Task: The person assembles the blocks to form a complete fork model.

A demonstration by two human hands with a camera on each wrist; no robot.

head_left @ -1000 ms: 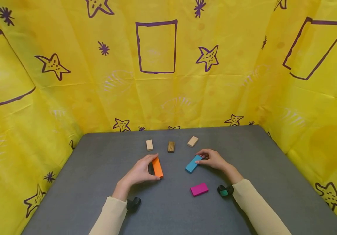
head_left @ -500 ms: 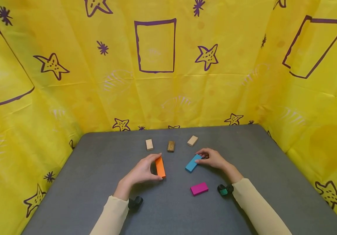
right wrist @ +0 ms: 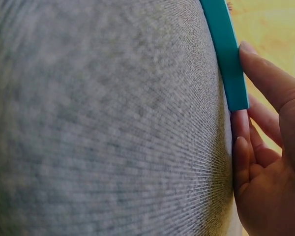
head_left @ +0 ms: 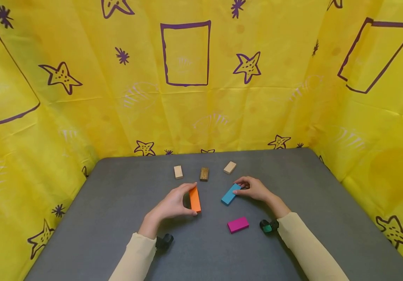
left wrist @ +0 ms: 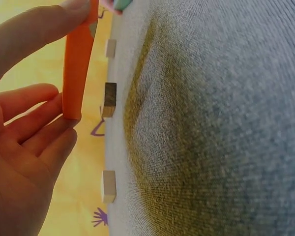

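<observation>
My left hand (head_left: 175, 201) holds an orange rectangular block (head_left: 195, 200) by its two ends, thumb at the near end and fingertips at the far one. In the left wrist view the orange block (left wrist: 78, 73) is off the grey cloth, with a shadow beneath. To the right, my right hand (head_left: 254, 190) pinches a blue block (head_left: 230, 194) near its far end. That blue block (right wrist: 228, 59) lies along the cloth in the right wrist view, the thumb (right wrist: 258, 66) against its upper face and the other fingers by its end. A magenta block (head_left: 238, 225) lies flat nearer the front.
Behind the hands, a pale wooden block (head_left: 178, 172), a dark brown wooden block (head_left: 204, 174) and a second pale block (head_left: 230, 168) form a loose row. Yellow patterned fabric (head_left: 187, 117) walls the grey table (head_left: 124, 187) at the back and both sides.
My left hand has carried the orange block a little to the right, closer to the blue one. The right hand and the blue block have stayed put.
</observation>
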